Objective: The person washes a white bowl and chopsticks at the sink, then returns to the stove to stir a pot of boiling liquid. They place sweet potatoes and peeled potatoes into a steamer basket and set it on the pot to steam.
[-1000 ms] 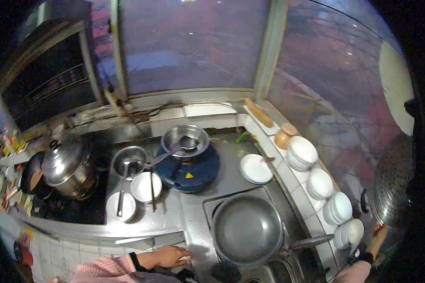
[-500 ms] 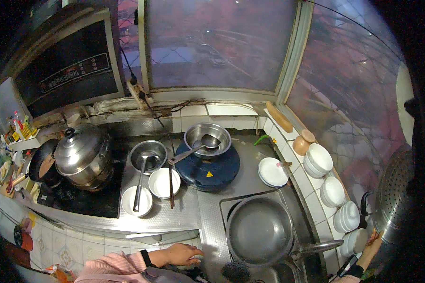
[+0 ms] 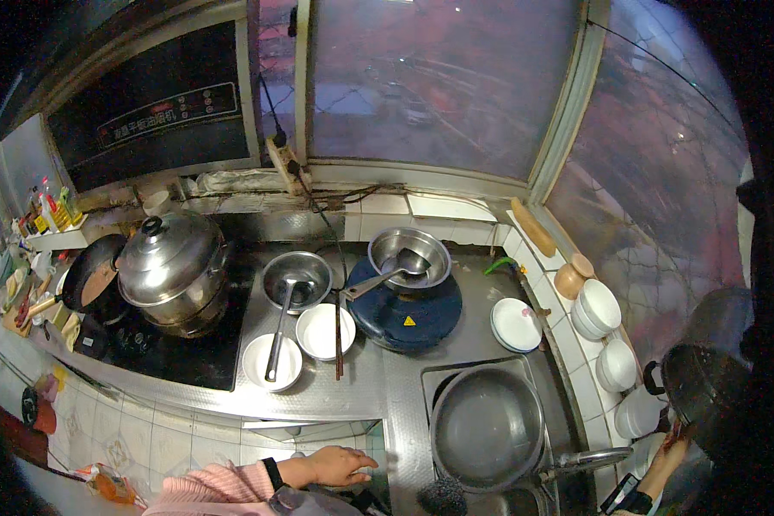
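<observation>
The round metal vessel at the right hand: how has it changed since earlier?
The metal vessel has turned, its holes now hard to see, and shifted left, overlapping some white bowls in the picture. The right hand keeps its grip. The left hand stays loose; the grey pan stays put.

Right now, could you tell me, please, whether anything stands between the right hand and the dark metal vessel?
Nothing visible does: the right hand appears to hold the metal vessel at its lower edge; the white bowls stand to the left.
</observation>
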A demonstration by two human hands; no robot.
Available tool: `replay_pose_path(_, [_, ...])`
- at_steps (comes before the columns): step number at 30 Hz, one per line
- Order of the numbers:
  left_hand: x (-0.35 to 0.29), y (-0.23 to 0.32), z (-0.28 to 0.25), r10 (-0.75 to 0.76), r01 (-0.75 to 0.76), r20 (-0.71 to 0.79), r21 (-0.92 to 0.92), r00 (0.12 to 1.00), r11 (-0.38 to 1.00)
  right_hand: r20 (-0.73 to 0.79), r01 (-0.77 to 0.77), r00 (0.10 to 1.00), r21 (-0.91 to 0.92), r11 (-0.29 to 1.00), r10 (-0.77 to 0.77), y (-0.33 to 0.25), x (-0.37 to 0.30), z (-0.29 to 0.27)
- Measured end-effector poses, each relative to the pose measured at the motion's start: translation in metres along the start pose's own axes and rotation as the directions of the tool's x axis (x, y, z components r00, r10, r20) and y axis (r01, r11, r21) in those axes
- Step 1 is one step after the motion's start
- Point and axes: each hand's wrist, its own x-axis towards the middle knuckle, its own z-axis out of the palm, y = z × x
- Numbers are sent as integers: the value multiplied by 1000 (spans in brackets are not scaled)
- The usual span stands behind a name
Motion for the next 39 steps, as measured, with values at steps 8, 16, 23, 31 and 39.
replay_pose_path(8, [-28,-7,9,10,-14,-118,-31,993,999,66,-99,993,-28,995,101,-29,-108,89])
replay_pose_path(16, [-97,-26,17,-62,44,-321,-62,945,997,331,-106,914,-366,924,236,-14,-185,167])
replay_pose_path(23, [-252,-63,36,-265,192,-508,-192,819,962,652,5,653,-513,859,386,48,-273,260])
replay_pose_path(31, [-461,-91,64,-601,391,-609,-457,518,799,960,-239,-68,-281,929,273,35,-616,379])
replay_pose_path(39, [-613,-74,73,-619,-79,-751,-619,-230,781,827,-23,-555,-125,992,91,-28,-962,364])
